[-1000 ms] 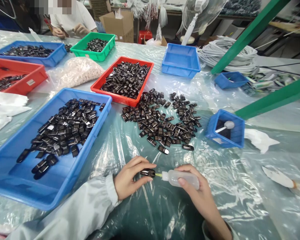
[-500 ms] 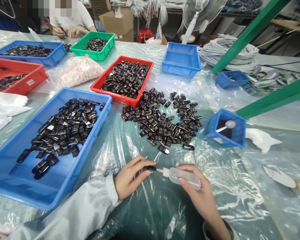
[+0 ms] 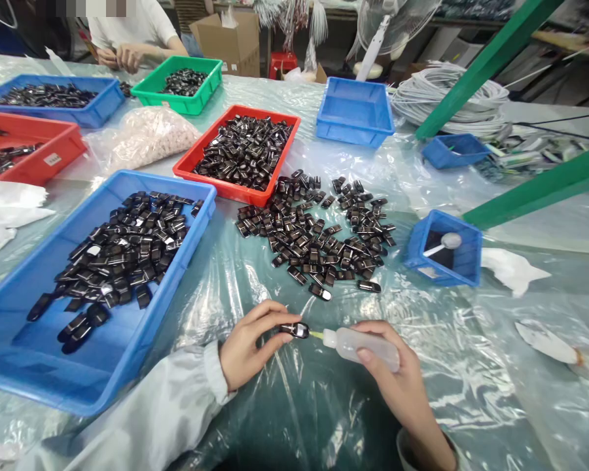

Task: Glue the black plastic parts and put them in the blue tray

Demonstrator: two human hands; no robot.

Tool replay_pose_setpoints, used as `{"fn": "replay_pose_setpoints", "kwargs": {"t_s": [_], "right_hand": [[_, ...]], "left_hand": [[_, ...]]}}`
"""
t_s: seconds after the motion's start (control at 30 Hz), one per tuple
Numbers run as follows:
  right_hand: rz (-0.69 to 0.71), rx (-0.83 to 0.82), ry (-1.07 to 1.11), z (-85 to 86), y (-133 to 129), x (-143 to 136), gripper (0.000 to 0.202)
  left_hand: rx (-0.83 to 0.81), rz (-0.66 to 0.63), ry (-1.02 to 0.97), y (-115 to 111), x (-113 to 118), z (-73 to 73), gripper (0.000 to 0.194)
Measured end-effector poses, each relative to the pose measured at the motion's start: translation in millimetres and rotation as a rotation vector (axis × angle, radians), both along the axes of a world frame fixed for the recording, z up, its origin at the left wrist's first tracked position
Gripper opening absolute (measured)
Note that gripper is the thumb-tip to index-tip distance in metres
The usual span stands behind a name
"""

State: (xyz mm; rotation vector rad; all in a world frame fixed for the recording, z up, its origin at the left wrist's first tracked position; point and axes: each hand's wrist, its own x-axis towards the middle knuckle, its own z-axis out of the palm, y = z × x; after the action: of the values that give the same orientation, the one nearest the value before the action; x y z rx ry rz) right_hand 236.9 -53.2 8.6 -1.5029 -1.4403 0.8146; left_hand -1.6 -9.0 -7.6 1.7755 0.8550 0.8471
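Observation:
My left hand (image 3: 252,343) pinches a small black plastic part (image 3: 297,330) between thumb and fingers, just above the plastic-covered table. A pale, shiny patch shows on the part's face. My right hand (image 3: 397,373) is wrapped round a translucent squeeze bottle (image 3: 366,347), whose thin yellowish tip points left at the part's right end. Whether the tip touches it, I cannot tell. Beyond my hands lies a loose pile of similar black parts (image 3: 319,245). More of them fill a red tray (image 3: 276,180) and part of a large blue tray (image 3: 177,275) at the left.
A small blue bin (image 3: 429,261) with a spoon stands right of the pile, beside a green post (image 3: 544,186). Farther back are a blue tray (image 3: 356,121), a green tray (image 3: 174,103) and a bag of beige pieces (image 3: 147,134). Another person's hands (image 3: 127,56) rest at the far edge.
The black part in my left hand has turned so its pale patch shows. The bottle in my right hand has shifted slightly right. The view has moved a little.

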Motion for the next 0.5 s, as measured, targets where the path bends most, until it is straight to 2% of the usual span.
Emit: {"fn": "replay_pose_setpoints", "kwargs": {"t_s": [0.5], "right_hand": [[0.021, 0.016, -0.001, -2.7, -0.9, 0.6, 0.008]], "left_hand": [[0.015, -0.013, -0.008, 0.1, -0.7, 2.9, 0.03]]}}
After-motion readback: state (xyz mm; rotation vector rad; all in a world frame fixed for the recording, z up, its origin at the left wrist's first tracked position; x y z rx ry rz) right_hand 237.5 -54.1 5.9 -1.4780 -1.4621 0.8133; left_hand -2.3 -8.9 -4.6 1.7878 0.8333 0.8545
